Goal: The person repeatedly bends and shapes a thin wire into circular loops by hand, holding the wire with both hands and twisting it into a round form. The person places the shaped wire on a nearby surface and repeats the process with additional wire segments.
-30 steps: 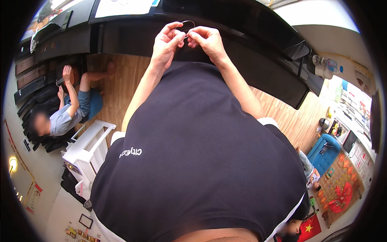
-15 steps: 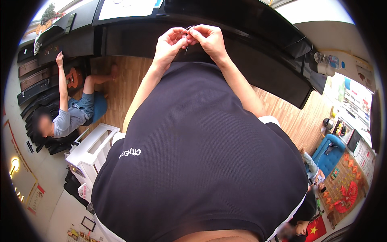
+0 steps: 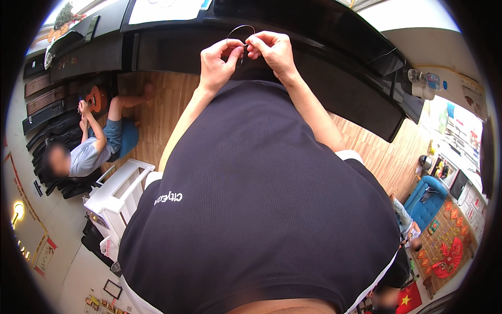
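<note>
Above the front edge of the black table (image 3: 172,49), both my hands work close together on a thin dark cord (image 3: 241,26). It arches up in a loop between them, and a short end hangs below my fingers. My left hand (image 3: 217,65) pinches it between thumb and forefinger. My right hand (image 3: 273,53) has its fingertips closed on the other side of the loop, almost touching the left. Whether the cord is knotted where the fingertips meet is too small to make out.
White paper (image 3: 164,11) lies on the table's far left. Clear plastic bottles (image 3: 430,79) stand at the right. To my left, a person sits on a blue stool (image 3: 129,140) with a ukulele-like instrument (image 3: 96,99), near a white wooden frame (image 3: 117,191). A blue sofa (image 3: 429,196) is at right.
The cord has opened into a wider loop rising above my hands, which have drawn slightly apart. The seated person at left has lowered a raised arm towards the instrument.
</note>
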`<control>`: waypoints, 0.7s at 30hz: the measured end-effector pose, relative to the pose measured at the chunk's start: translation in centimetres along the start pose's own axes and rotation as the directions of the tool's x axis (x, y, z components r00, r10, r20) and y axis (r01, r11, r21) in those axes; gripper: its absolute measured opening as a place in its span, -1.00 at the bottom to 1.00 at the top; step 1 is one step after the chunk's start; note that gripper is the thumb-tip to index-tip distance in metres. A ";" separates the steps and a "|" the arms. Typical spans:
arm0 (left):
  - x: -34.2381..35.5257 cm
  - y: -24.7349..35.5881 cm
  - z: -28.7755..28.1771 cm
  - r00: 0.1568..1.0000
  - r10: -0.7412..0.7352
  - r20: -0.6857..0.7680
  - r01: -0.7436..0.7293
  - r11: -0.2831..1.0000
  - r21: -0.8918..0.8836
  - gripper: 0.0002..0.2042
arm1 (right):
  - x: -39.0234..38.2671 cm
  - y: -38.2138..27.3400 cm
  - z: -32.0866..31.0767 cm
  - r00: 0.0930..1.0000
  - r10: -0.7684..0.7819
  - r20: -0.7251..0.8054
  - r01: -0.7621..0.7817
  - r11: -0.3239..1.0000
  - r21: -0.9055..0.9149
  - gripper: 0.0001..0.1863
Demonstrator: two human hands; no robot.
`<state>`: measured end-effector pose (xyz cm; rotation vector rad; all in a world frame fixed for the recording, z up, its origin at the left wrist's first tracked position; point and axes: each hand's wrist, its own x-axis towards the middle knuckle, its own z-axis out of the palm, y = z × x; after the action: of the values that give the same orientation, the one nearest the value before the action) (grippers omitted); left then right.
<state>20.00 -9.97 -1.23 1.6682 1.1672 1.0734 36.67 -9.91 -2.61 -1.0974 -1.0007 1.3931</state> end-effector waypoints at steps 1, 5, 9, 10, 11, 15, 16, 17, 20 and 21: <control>0.1 0.1 0.0 1.000 0.020 -0.002 -0.020 1.000 0.012 -0.93 | 0.0 -0.1 0.0 1.000 0.005 0.005 -0.005 1.000 -0.002 -0.87; 0.4 0.1 0.2 0.992 0.126 -0.018 -0.125 0.990 0.069 -0.92 | 0.2 -0.3 -0.3 0.998 0.036 0.042 -0.038 0.998 0.047 -0.88; 0.6 0.0 0.4 0.983 0.182 -0.019 -0.179 0.978 0.106 -0.91 | 0.2 -0.3 -0.6 0.999 0.030 0.034 -0.031 0.999 0.030 -0.89; 0.6 0.0 0.4 0.982 0.188 -0.015 -0.186 0.977 0.106 -0.91 | 0.3 -0.3 -0.6 0.999 0.028 0.026 -0.029 0.999 0.023 -0.89; 0.6 0.1 0.5 0.979 0.202 -0.015 -0.199 0.972 0.123 -0.91 | 0.3 -0.2 -0.7 0.999 0.025 0.028 -0.025 1.000 0.005 -0.89; 0.7 0.1 0.6 0.964 0.266 -0.015 -0.258 0.946 0.196 -0.90 | 0.3 0.0 -1.0 0.999 0.022 0.031 -0.021 0.999 -0.027 -0.90; 0.8 0.1 0.6 0.959 0.284 -0.013 -0.275 0.937 0.214 -0.89 | 0.3 0.0 -1.0 0.999 0.023 0.030 -0.022 0.999 -0.025 -0.90; 0.9 0.2 0.6 0.960 0.281 -0.008 -0.272 0.937 0.220 -0.89 | 0.3 0.1 -1.1 0.999 0.026 0.035 -0.025 0.999 -0.024 -0.90; 0.9 0.5 0.6 0.959 0.283 0.006 -0.276 0.931 0.240 -0.88 | 0.5 0.2 -1.3 0.999 0.019 0.027 -0.019 1.000 -0.024 -0.90; 1.0 0.6 0.6 0.957 0.290 0.009 -0.284 0.927 0.247 -0.89 | 0.5 0.1 -1.3 1.000 0.008 0.011 -0.008 1.000 -0.026 -0.90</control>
<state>20.98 -9.25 -0.64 2.0749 1.1327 1.1690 37.89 -9.40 -3.08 -1.1152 -1.0255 1.3975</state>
